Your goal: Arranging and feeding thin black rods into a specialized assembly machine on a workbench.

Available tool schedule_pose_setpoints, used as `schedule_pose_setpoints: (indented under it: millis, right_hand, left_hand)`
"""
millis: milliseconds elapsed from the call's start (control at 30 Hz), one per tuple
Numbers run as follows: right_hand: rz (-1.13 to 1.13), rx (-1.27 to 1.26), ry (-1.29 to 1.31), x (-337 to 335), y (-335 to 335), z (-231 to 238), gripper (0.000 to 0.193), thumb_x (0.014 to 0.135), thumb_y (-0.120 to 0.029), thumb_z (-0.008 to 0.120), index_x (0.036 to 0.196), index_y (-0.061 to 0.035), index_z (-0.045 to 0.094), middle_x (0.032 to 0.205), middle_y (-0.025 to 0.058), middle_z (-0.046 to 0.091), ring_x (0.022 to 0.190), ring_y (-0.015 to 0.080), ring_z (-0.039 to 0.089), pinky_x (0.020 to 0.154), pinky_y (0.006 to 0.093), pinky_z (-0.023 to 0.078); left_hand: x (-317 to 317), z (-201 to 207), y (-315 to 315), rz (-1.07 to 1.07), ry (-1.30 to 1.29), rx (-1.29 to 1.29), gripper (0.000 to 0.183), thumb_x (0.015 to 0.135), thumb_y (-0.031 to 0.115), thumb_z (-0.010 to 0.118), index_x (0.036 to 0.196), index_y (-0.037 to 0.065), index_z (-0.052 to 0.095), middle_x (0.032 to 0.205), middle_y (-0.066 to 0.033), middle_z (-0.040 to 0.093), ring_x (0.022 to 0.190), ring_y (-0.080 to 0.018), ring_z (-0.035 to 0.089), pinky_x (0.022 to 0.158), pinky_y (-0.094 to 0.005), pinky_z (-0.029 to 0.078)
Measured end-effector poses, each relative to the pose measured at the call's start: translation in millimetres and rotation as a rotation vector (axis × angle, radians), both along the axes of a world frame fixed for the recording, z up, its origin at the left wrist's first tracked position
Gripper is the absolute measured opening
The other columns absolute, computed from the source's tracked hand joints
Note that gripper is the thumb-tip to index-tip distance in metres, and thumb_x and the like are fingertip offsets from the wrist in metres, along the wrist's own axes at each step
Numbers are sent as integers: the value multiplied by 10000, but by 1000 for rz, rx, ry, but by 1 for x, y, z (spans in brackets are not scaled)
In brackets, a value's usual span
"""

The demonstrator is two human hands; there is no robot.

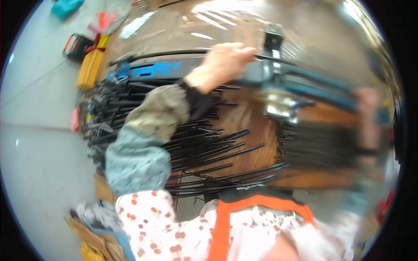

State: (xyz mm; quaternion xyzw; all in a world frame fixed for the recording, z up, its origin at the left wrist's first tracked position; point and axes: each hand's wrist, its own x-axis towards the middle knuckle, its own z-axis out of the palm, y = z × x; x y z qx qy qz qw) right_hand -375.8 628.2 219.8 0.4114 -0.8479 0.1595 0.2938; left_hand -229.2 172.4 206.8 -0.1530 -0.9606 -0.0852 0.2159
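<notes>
My left hand (228,63) reaches across the bench with its fingers closed round a long thin black rod (174,52). The rod lies along the far side of a blue-grey metal fixture (183,67). To the right, beside the fixture's blue bars (322,92), my right hand (368,102) is smeared by motion, so its fingers cannot be made out. Between the hands stands a shiny metal clamp-like part (278,106). A large bundle of black rods (200,141) lies nearer me, under and beside my left forearm.
Dark, closely packed thin lengths (320,145) lie on the wooden bench (252,163) at the right. A yellow box (90,68) and a black case (78,47) are at the far left. Cardboard and cloth (102,222) sit at the lower left.
</notes>
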Motion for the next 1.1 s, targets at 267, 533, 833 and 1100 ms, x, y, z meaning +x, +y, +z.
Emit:
schedule_pose_setpoints:
  millis: [267,533,833,1100]
  right_hand:
    - [-83,66,-18,-67,68,-68,80,909,-66,627,948,3,632,848,143,602,854,318,578,786,395,448]
    - [-73,48,-14,-69,68,-81,102,924,-84,624,989,-7,639,913,133,616,898,316,584,819,392,448]
    - [-44,115,99,19,-16,-29,260,858,-40,675,1116,-65,694,1112,53,705,1117,276,612,1025,407,391]
    - [70,-19,-77,80,-59,-53,265,823,-149,737,1080,-98,698,933,22,709,991,228,615,876,364,377]
  left_hand:
    - [-17,-24,10,87,-165,70,247,945,301,583,881,76,664,851,-137,665,804,-360,651,733,-448,531]
    - [-22,-34,22,56,-53,347,216,869,268,683,832,64,742,838,-126,661,790,-341,648,726,-415,519]
    - [-35,-27,19,9,-228,167,164,918,227,603,905,74,662,840,-181,676,822,-400,657,718,-489,531]
    - [-27,-16,18,199,-247,40,220,970,275,550,879,79,590,770,-190,661,774,-430,639,666,-516,498]
